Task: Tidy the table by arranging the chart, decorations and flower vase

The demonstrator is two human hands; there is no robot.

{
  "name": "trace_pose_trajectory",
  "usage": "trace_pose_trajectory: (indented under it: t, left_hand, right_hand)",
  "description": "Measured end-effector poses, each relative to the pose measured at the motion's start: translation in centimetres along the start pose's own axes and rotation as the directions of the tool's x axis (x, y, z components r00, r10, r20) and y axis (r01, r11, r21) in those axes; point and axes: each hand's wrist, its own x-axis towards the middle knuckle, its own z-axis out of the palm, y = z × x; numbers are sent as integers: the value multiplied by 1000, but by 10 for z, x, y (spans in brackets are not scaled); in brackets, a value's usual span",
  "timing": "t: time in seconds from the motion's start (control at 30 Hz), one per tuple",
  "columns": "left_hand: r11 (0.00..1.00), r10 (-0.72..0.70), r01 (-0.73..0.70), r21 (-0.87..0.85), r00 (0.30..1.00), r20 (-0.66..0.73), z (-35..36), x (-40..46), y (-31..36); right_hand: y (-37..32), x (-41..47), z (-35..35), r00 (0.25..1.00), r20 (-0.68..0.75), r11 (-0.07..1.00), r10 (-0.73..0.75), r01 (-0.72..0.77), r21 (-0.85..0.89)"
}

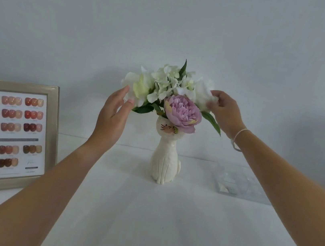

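White ceramic cat-shaped flower vase (164,163) stands upright at desk (164,218) centre. Left hand (113,119), grip spread, touches white blooms (141,86) at 9 o'clock. Right hand (225,113) apparently pinches a white petal at 3 o'clock.

Wall (173,19): plain, pale grey-blue, matte, fills upper half, 9 to 3 o'clock. Soft darker shading low on wall at 9 and at 3 o'clock. Table (154,216): white, smooth, fills lower half, 4 to 8 o'clock; far edge meets wall in straight line just below centre. Light: diffuse, even, faint soft shadows on tabletop at 6 o'clock.
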Motion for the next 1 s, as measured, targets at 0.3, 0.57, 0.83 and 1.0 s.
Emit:
trace_pose_trajectory:
  t: [0.3,0.57,0.83,1.0]
  left_hand:
    - [999,-24,23,32,999,44,-6,-3,6]
    - [998,-28,24,50,995,92,-7,-5,12]
    - [997,-52,46,57,993,108,-11,-8,16]
    - [997,-57,51,57,993,105,-18,-17,26]
  right_hand:
    - [0,-14,6,1000,-14,1000,4,-5,-13]
    - [-3,-27,1,998,-65,1000,23,-24,-9]
    - [-9,-36,-2,998,-70,999,-2,-2,-52]
    - [-17,-50,-12,992,-117,995,-55,45,-87]
